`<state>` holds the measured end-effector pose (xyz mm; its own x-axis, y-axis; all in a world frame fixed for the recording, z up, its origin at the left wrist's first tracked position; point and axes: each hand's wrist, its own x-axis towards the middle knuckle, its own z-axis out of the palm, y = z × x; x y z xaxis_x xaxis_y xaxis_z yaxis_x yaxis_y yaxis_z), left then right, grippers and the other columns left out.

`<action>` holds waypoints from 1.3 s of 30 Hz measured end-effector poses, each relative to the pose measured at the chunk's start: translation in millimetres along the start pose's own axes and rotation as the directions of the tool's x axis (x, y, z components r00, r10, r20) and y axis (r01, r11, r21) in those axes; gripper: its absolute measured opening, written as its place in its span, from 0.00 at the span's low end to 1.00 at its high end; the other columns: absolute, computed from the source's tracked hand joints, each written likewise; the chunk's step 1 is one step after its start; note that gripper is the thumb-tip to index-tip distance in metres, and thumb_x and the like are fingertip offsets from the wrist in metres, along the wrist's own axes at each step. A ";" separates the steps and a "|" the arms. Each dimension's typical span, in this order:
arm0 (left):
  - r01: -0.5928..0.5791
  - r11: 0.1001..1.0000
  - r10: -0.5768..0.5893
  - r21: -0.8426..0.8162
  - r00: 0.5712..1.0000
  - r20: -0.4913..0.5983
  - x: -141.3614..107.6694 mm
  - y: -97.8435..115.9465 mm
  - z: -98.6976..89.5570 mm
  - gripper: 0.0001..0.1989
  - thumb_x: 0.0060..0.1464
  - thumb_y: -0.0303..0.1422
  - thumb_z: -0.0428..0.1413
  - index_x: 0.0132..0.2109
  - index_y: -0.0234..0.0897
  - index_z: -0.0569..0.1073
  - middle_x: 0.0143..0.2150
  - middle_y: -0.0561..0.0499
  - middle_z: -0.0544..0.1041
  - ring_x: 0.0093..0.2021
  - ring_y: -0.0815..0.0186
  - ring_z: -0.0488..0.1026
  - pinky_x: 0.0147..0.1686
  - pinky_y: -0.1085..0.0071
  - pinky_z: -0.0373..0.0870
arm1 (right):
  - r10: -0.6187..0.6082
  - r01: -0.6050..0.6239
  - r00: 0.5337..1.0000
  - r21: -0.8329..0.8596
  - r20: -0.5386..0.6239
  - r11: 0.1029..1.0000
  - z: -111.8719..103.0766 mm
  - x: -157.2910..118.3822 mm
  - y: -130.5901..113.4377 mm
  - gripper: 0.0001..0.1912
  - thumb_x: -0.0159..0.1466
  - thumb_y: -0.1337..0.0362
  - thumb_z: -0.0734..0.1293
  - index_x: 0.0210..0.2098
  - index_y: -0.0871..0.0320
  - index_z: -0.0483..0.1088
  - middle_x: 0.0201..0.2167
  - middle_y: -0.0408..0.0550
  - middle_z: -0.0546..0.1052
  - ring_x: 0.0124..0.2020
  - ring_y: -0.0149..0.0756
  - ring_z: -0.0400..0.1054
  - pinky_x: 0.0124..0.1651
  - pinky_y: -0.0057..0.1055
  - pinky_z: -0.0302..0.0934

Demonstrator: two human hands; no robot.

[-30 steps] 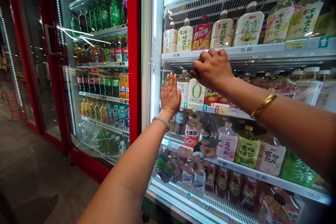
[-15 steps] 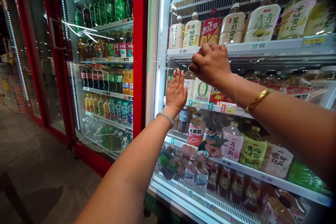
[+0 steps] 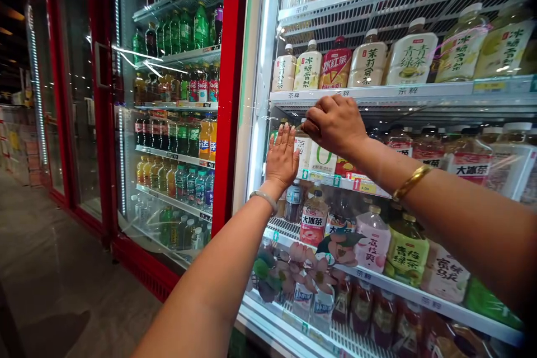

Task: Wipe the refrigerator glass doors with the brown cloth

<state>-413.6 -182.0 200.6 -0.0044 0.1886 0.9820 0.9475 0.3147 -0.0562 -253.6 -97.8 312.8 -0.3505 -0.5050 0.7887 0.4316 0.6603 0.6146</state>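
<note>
My left hand (image 3: 283, 155) lies flat with fingers stretched upward against the glass door (image 3: 280, 107) of a lit drinks fridge; a pale bangle is on that wrist. Just right of it, my right hand (image 3: 335, 124) is closed, knuckles up, close to the glass, below a shelf edge. Whether its curled fingers hold anything is hidden. A gold bracelet (image 3: 413, 180) circles the right forearm. Behind the hands, a white tea bottle marked with a green 0 (image 3: 321, 158) is partly covered. Above stand a red-labelled bottle (image 3: 335, 64) and several pale tea bottles.
A red-framed fridge (image 3: 229, 95) with shelves of bottles stands to the left, and another red door with a handle (image 3: 100, 65) is beyond it. Flower decals (image 3: 314, 271) are on the glass low down. Grey floor (image 3: 50, 268) stretches at the left.
The view has tilted up, so the fridges appear lower in it. My right hand has come down slightly relative to the shelf edge. The left hand stays flat on the glass.
</note>
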 end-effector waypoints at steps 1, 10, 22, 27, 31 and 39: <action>-0.003 1.000 0.003 0.000 1.000 -0.002 0.0 -0.1 -0.4 0.31 0.72 0.37 0.38 0.78 0.36 0.47 0.80 0.43 0.48 0.81 0.59 0.38 0.79 0.49 0.40 | 0.020 -0.020 1.000 -0.004 -0.009 1.000 -0.8 -3.8 -4.0 0.17 0.73 0.53 0.59 0.42 0.54 0.75 0.44 0.55 0.77 0.45 0.48 0.61 0.46 0.43 0.47; -0.005 1.000 0.005 0.009 1.000 -0.003 -1.2 -0.8 -1.9 0.31 0.73 0.39 0.37 0.78 0.35 0.47 0.81 0.43 0.48 0.81 0.60 0.38 0.79 0.50 0.40 | -0.451 0.441 0.888 0.119 0.085 0.890 -27.5 -50.6 17.0 0.12 0.72 0.54 0.63 0.41 0.52 0.75 0.42 0.48 0.78 0.41 0.41 0.62 0.45 0.40 0.50; 0.025 1.000 -0.025 -0.007 1.000 -0.002 -0.8 0.5 -2.9 0.32 0.72 0.38 0.39 0.78 0.38 0.47 0.80 0.45 0.48 0.80 0.61 0.39 0.79 0.50 0.40 | -0.443 0.432 0.893 0.121 0.083 0.894 -48.5 -84.6 19.1 0.10 0.71 0.56 0.64 0.41 0.52 0.75 0.45 0.49 0.79 0.50 0.43 0.65 0.53 0.42 0.54; 0.030 0.999 -0.030 -0.013 1.000 0.004 -0.1 -0.1 -2.8 0.31 0.71 0.38 0.40 0.77 0.35 0.49 0.80 0.43 0.49 0.80 0.60 0.39 0.79 0.50 0.39 | -0.395 0.381 0.915 0.140 0.085 0.914 -49.4 -53.5 84.3 0.14 0.72 0.51 0.63 0.42 0.52 0.75 0.45 0.49 0.78 0.45 0.41 0.65 0.49 0.40 0.54; 0.026 0.999 -0.026 -0.019 1.000 -0.004 1.0 -1.3 -0.5 0.31 0.72 0.37 0.39 0.77 0.35 0.49 0.80 0.43 0.48 0.81 0.60 0.39 0.79 0.49 0.38 | 0.076 -0.076 0.996 0.005 -0.036 0.997 -52.6 -38.3 127.7 0.19 0.72 0.47 0.61 0.44 0.54 0.75 0.50 0.59 0.76 0.49 0.49 0.62 0.49 0.45 0.52; 0.020 1.000 -0.022 0.023 0.998 0.055 2.6 11.3 -6.6 0.33 0.71 0.35 0.40 0.78 0.36 0.43 0.81 0.45 0.43 0.81 0.60 0.34 0.79 0.47 0.32 | -0.157 0.157 0.988 -0.006 -0.010 0.988 -59.8 -100.3 50.7 0.10 0.70 0.55 0.67 0.42 0.52 0.76 0.46 0.48 0.79 0.53 0.45 0.64 0.58 0.43 0.54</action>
<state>-400.8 -184.1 203.7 -0.0427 0.2328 0.9716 0.9395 0.3402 -0.0403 -146.9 -46.9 265.6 -0.4057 -0.6079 0.6825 0.3765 0.5692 0.7309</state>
